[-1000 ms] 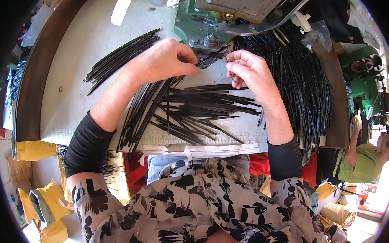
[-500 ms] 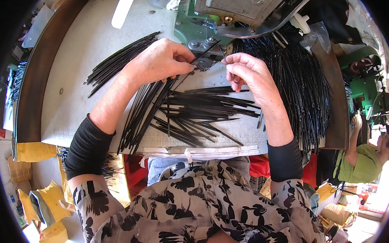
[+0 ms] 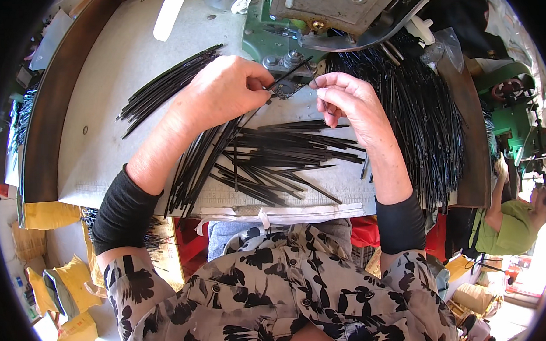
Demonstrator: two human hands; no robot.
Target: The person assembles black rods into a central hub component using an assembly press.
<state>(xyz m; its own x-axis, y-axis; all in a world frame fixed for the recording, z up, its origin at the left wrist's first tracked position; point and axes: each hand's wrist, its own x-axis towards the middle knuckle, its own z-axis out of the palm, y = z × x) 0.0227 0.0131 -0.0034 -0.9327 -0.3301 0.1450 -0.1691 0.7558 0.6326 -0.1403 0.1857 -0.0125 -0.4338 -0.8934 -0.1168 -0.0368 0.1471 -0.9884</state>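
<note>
My left hand [image 3: 224, 90] pinches a thin black strip [image 3: 290, 72] between thumb and fingers. The strip slants up to the right, with its tip just in front of the sewing machine's green base [image 3: 261, 34]. To its right, my right hand [image 3: 346, 100] is closed on a thin dark metal tool [image 3: 313, 77]; my fingers cover most of it, so its kind is unclear. The two hands are apart. Below my left hand lies a slanting bundle of black strips [image 3: 202, 161]. Another loose pile of black strips [image 3: 290, 145] spreads between my forearms.
A further bundle of black strips [image 3: 165, 84] lies at the left. A thick mass of glossy black strips [image 3: 417, 121] hangs over the right side. The machine head [image 3: 339, 6] overhangs the back of the pale table [image 3: 102, 159]. A person in green [image 3: 507, 227] sits at the far right.
My left hand has shifted very slightly, with the strip still in it. The right hand stays nearly in place. The strips on the table look the same.
</note>
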